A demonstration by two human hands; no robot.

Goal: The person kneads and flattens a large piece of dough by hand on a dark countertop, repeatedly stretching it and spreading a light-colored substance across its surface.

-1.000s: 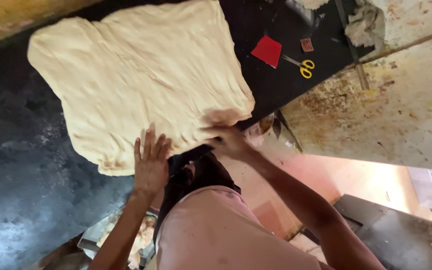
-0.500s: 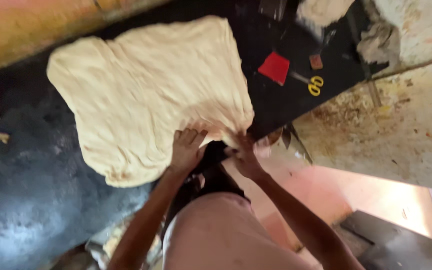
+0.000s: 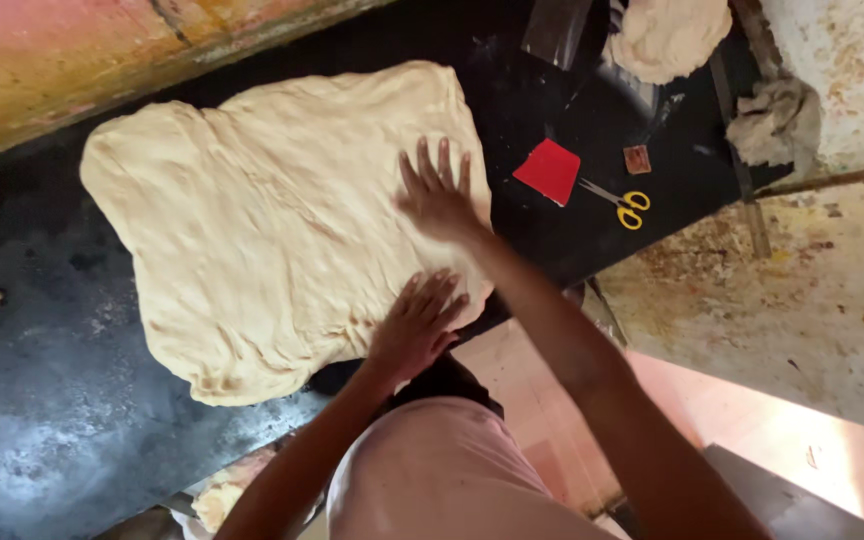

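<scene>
A big, pale sheet of dough (image 3: pixel 272 225) lies spread flat on a dark worktop (image 3: pixel 42 420). My right hand (image 3: pixel 437 195) rests palm down on the sheet's right side, fingers spread. My left hand (image 3: pixel 417 325) presses flat on the near right corner of the dough, close to the worktop's edge. Neither hand holds anything.
A red scraper (image 3: pixel 549 170), yellow-handled scissors (image 3: pixel 624 204) and a small brown piece (image 3: pixel 637 159) lie on the worktop to the right. Another lump of dough (image 3: pixel 667 35) sits at the back right. A worn, speckled surface (image 3: pixel 802 300) adjoins the worktop.
Both hands were pinching the dough's near edge; now they lie flat on it, the right hand moved farther up the sheet. The view has shifted.
</scene>
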